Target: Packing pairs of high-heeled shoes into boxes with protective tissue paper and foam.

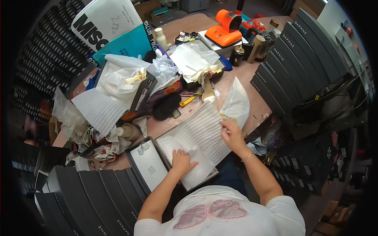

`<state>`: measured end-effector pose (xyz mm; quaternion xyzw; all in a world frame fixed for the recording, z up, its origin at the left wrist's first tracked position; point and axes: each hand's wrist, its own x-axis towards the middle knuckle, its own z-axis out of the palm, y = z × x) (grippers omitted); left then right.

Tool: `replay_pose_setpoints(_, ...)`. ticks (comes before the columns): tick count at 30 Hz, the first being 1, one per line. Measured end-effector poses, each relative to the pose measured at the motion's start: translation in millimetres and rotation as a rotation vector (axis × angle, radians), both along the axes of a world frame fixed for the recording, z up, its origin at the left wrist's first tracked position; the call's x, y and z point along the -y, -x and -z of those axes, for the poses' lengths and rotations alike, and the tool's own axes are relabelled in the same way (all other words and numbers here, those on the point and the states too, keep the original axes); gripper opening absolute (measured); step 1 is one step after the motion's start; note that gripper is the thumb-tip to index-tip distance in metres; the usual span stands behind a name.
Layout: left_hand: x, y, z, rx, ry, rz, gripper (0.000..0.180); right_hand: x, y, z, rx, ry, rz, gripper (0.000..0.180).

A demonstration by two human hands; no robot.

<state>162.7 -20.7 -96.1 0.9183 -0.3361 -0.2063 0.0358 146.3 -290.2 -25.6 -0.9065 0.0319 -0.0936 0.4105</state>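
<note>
In front of me lies an open shoebox (214,173), lined with white wrapping paper (197,179). My left hand (182,162) presses flat on this paper, fingers spread. A white ribbed foam sheet (201,128) spreads from the box over the table. At the sheet's right edge my right hand (233,137) has its fingers curled together, seemingly pinching that edge. Just beyond these fingers rests a pale shoe (227,117), partly hidden, against white tissue paper (238,103). Farther off, another light-coloured sandal (208,89) stands by the sheet's far end.
A grey box lid (151,165) lies left of the shoebox. Dark shoeboxes are stacked at the lower left (94,196) and right (295,67). Two opened boxes with tissue (122,80), a yellow cutter (189,100) and an orange device (224,33) crowd the table.
</note>
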Motion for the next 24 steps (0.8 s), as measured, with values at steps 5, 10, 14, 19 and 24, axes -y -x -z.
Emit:
replay_pose_setpoints(5, 13.5, 0.4, 24.7, 0.104, -0.085, 0.047, 0.101, 63.6, -40.3, 29.6, 0.108, 0.86, 0.16, 0.031)
replay_pose_setpoints(10, 8.8, -17.4, 10.0, -0.171, 0.542, -0.244, 0.06, 87.2, -78.7, 55.4, 0.074, 0.739, -0.048, 0.01)
replay_pose_setpoints(14, 40.0, -27.5, -54.0, -0.067, 1.024, -0.337, 0.032, 120.2, -93.7, 35.4, -0.15, 0.784, -0.069, 0.013)
replay_pose_setpoints(19, 50.3, -21.8, -86.2, -0.319, 1.279, -0.45, 0.028, 148.9, -77.0, -64.0, 0.302, 0.316, 0.222, 0.011)
replay_pose_setpoints(24, 38.5, -50.9, -101.2, -1.197, 1.606, -0.914, 0.064, 72.7, -26.5, -189.9, 0.374, -0.083, -0.132, 0.007)
